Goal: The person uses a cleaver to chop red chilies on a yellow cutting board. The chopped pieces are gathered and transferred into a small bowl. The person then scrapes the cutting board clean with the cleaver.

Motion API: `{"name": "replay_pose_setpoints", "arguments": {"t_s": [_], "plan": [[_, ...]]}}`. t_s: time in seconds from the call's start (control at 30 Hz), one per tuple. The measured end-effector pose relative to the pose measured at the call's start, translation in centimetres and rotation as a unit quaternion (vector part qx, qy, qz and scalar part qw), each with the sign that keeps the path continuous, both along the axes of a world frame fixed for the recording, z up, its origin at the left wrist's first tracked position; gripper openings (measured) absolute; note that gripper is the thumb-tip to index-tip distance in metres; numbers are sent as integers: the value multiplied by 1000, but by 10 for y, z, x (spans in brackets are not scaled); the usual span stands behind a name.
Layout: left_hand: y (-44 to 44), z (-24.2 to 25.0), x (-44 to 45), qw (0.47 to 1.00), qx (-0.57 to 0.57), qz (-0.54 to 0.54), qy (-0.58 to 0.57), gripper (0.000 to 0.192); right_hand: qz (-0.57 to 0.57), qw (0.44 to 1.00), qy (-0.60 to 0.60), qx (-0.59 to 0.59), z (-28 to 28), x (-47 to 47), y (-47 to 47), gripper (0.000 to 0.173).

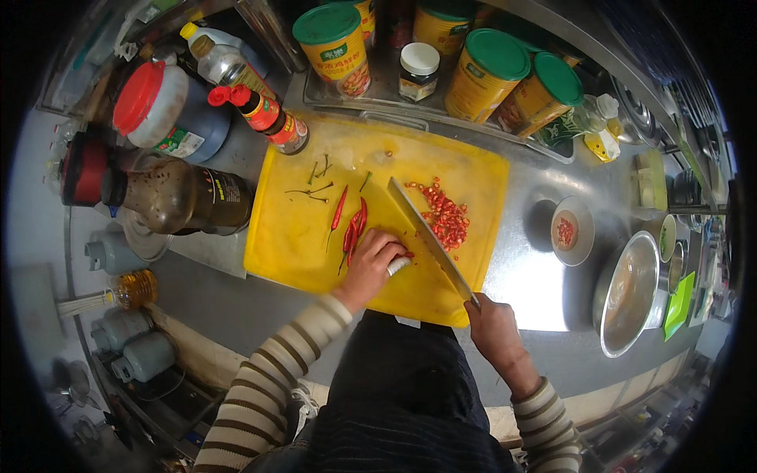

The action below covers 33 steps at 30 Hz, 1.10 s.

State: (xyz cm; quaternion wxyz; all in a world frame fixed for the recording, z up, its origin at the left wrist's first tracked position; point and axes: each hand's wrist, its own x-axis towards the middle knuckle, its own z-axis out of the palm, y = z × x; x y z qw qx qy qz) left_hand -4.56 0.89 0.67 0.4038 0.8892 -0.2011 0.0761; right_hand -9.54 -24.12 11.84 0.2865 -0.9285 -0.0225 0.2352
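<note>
My right hand (494, 322) grips the handle of a kitchen knife (432, 236), whose long blade slants across a yellow cutting board (284, 248). Just left of the blade, my left hand (374, 257) has curled fingers, one wrapped in white, over a red chili that is mostly hidden beneath them. Several whole red chilies (353, 227) lie beside that hand on its far left side, and one more (339, 208) lies a little apart. A pile of chopped red chili (447, 219) rests right of the blade. Green stems (310, 191) are scattered on the board's upper left.
Sauce bottles (287, 130) and a large dark jar (189, 195) stand at the left. Green-lidded tubs (488, 74) line a metal tray behind the board. To the right are a small bowl with chopped red pieces (572, 230) and a large metal bowl (630, 295) holding liquid.
</note>
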Motion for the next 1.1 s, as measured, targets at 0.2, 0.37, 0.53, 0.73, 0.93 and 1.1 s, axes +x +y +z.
{"name": "replay_pose_setpoints", "arguments": {"t_s": [0.2, 0.37, 0.53, 0.73, 0.93, 1.1], "plan": [[7, 12, 5, 999, 20, -5, 26, 24, -21, 999, 26, 8, 8, -9, -8, 23], [12, 14, 5, 997, 74, 13, 26, 19, -30, 999, 17, 32, 3, -15, -9, 21], [8, 24, 10, 990, 142, 4, 22, 9, -33, 999, 17, 36, 1, -15, -11, 21], [3, 22, 16, 972, 229, -38, 36, 14, -34, 999, 17, 34, 4, -14, -9, 21], [3, 11, 15, 963, 263, -58, -12, 15, -32, 999, 18, 22, 2, -14, -9, 22], [21, 34, 27, 993, 107, 39, -6, 20, -29, 1000, 7, 11, -2, -17, -12, 22]]}}
